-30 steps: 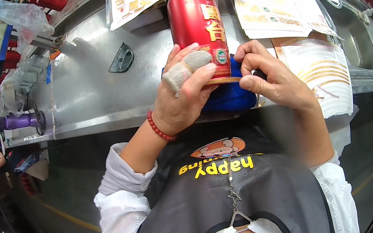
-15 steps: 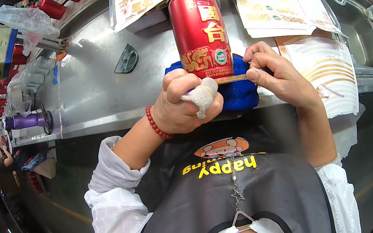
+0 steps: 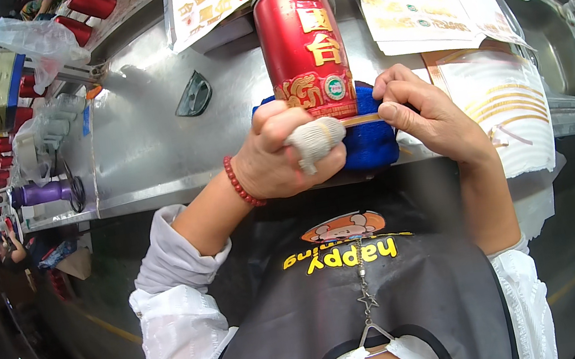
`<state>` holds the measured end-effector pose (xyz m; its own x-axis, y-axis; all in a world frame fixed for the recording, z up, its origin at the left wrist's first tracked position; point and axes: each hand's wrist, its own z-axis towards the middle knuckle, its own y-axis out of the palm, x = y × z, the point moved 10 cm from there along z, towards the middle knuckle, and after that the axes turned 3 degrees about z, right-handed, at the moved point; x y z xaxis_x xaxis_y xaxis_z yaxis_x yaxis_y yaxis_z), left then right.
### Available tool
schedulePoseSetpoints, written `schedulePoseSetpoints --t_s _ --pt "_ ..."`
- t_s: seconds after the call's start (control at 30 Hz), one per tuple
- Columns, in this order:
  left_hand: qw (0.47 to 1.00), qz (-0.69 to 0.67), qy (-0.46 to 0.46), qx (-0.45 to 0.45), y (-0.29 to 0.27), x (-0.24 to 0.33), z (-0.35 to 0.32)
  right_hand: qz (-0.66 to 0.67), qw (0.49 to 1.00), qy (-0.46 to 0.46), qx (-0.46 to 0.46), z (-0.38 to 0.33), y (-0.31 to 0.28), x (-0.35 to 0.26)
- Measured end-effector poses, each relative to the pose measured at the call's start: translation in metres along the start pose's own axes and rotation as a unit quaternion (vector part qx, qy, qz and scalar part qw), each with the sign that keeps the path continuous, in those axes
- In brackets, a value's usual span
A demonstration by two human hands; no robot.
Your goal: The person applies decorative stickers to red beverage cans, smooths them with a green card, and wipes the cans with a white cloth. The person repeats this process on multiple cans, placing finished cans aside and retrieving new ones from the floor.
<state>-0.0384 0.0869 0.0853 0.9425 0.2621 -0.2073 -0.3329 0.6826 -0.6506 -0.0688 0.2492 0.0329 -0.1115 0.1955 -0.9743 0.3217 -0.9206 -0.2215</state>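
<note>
A red bottle (image 3: 297, 33) with gold decoration lies on a blue cloth (image 3: 370, 143) at the bench's near edge, its base toward me. My left hand (image 3: 282, 148) is closed at the base's left side; a white knitted finger cover (image 3: 316, 143) wraps one of its fingers. A thin gold strip (image 3: 363, 120) runs along the bottle's base edge. The strip's right end is pinched between thumb and forefinger of my right hand (image 3: 424, 107). The finger cover presses over the strip's left part, and the left fingertips are partly hidden.
Sheets of gold decals (image 3: 417, 2) lie behind and to the right. A white sheet with curved gold strips (image 3: 500, 106) hangs over the bench edge. A dark green scraper-like piece (image 3: 193, 94) lies on the metal bench (image 3: 144, 142). At far right is a sink (image 3: 560, 58); a purple bottle (image 3: 43, 193) lies left.
My left hand's covered finger has moved right along the strip and now hides more of it. The bottle has shifted slightly left. My right hand keeps its pinch at the strip's end.
</note>
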Motion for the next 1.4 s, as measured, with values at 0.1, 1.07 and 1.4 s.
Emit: schedulePoseSetpoints --t_s 0.1,1.07,1.4 --pt "1.0 0.022 0.015 -0.003 -0.004 0.001 0.002 0.047 0.999 0.026 -0.005 -0.001 0.0 0.0" --pt "0.999 -0.001 -0.007 -0.051 0.001 0.001 0.004 -0.01 1.0 0.006 -0.002 -0.002 -0.003 0.001" --pt "0.998 0.009 -0.014 -0.064 0.003 0.001 0.007 -0.036 0.999 0.004 -0.003 0.0 -0.002 0.002"
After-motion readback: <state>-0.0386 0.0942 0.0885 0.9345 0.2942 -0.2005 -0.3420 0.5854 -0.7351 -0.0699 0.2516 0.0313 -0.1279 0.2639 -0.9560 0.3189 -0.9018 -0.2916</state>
